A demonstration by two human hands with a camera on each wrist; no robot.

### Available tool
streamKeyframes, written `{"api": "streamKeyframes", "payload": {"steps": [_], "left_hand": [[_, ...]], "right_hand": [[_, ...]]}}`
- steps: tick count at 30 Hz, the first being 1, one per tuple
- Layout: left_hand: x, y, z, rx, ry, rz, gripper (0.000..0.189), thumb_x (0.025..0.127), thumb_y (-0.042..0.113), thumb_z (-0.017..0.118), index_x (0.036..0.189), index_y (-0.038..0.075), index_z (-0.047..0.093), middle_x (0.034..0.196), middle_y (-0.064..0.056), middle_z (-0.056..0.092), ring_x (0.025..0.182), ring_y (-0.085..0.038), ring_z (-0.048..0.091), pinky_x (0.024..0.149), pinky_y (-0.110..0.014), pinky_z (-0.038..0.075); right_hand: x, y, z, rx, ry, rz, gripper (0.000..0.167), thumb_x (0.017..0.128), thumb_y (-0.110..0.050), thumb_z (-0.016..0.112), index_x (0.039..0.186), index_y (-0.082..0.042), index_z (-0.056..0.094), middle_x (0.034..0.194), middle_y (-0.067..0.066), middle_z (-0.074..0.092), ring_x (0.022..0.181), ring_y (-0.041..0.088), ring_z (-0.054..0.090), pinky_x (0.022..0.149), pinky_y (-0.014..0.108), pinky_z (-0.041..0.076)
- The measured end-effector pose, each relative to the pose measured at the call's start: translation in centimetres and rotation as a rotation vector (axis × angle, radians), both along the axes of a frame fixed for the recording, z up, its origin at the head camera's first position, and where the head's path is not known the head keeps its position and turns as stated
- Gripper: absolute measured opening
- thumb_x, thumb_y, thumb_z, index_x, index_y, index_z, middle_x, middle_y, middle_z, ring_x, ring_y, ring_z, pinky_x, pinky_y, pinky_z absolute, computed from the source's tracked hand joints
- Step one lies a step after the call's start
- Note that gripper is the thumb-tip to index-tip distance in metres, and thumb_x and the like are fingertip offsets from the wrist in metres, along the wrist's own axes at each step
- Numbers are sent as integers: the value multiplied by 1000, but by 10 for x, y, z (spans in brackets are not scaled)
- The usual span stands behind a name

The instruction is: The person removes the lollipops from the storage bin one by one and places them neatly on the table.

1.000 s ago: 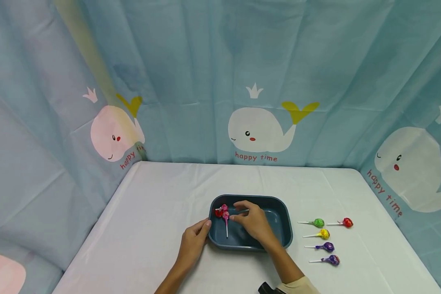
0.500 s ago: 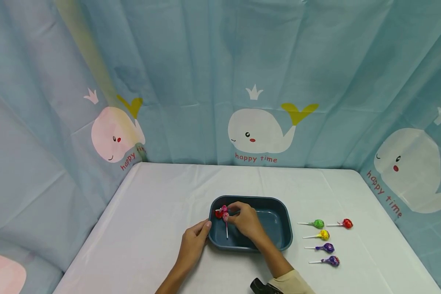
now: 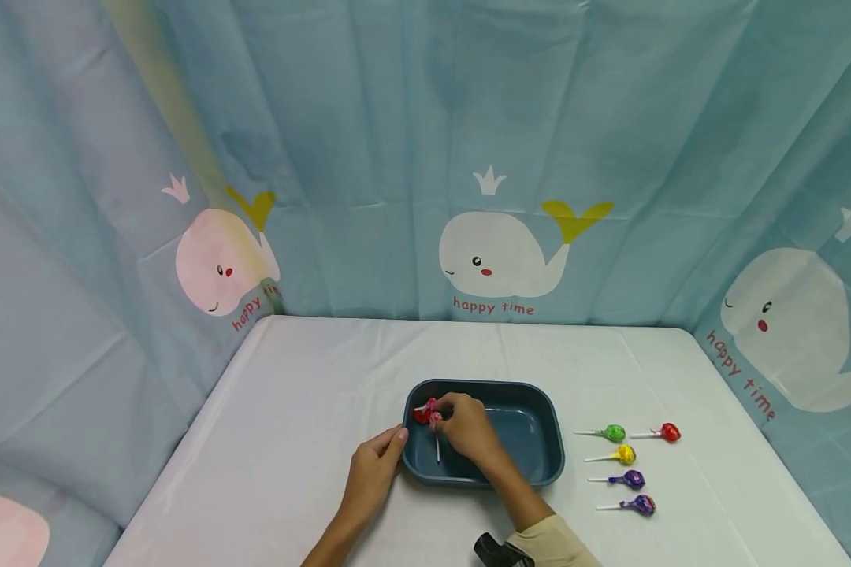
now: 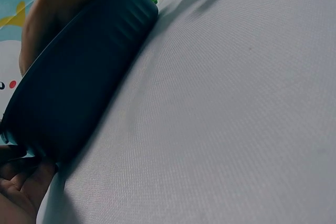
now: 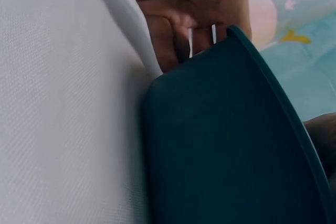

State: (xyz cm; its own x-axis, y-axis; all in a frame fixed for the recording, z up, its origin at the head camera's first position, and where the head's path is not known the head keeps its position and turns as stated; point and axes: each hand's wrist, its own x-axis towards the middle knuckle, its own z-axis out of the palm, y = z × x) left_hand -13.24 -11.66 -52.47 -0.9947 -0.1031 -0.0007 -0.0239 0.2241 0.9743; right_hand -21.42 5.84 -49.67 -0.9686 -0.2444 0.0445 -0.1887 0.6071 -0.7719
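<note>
Leftward from a second ago, the right hand has shifted inside the dark blue-grey rectangular tray, while the tray and left hand have stayed put. Thumb and index finger of the right hand are now bent around the head of a pink-wrapped lollipop with a white stick; whether they actually pinch it, I cannot tell. Just beyond those fingertips lie another pink-wrapped lollipop and a red-wrapped one, clustered at the tray's left end; anything under the palm is hidden.

At that same end, the left hand grips the tray wall, thumb by the rim, probably to steady it. Right of the right hand, outside the tray, green, red, yellow and two purple lollipops lie on white cloth, sticks pointing towards the hand, perhaps arranged for easy picking.
</note>
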Motion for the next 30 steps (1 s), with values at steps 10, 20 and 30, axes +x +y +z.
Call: {"api": "streamKeyframes", "payload": {"steps": [10,20,30], "left_hand": [[-1,-1,-1,-12,4,14,48,110,32,60,140,-5,65,140,-18,68,135,-30,61,102,-31,58],[-2,1,-2,-53,-2,30,49,110,35,60,140,-3,66,141,-15,68,138,-29,60,107,-37,55],[-3,1,0,-54,15,25,47,111,33,59,140,-4,65,141,-17,68,137,-29,60,106,-37,56]], "right_hand": [[0,-2,-4,22,51,10,13,85,0,85,94,-4,76,85,6,74,75,14,60,64,29,51],[3,7,-2,6,41,42,16,92,0,78,107,0,79,99,9,78,89,20,68,80,42,61],[8,22,5,-10,59,2,16,91,-1,77,108,-2,78,95,6,76,87,18,66,80,42,59]]}}
